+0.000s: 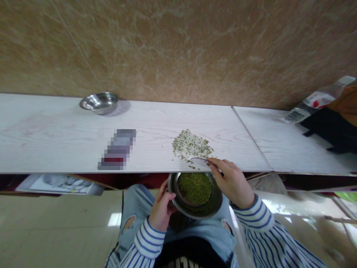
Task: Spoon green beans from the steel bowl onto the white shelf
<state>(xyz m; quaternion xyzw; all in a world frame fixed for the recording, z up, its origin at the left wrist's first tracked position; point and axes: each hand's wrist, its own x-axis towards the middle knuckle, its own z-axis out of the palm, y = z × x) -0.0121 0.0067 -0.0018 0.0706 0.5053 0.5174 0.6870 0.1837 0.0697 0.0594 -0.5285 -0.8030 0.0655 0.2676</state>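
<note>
My left hand (163,208) grips the left rim of a steel bowl (216,203), thumb over the edge. The bowl is held just below the table's front edge, over my lap, with many small green beans (195,188) that look like mung beans inside. Between the fingers of my right hand (231,180) is a thin greyish spoon (198,161), its tip low at the near edge of a pile. That pile (191,145) mixes white rice-like grains with green beans, spread on the white table (150,149). Part of the spoon is hidden by my fingers.
A second steel bowl (99,103) stands at the back left by the marbled wall (178,48). A blurred-out flat item (118,149) lies left of the pile. At the far right are a clear plastic bottle (315,98) and a dark bag (334,126). Papers (61,184) lie in the shelf below.
</note>
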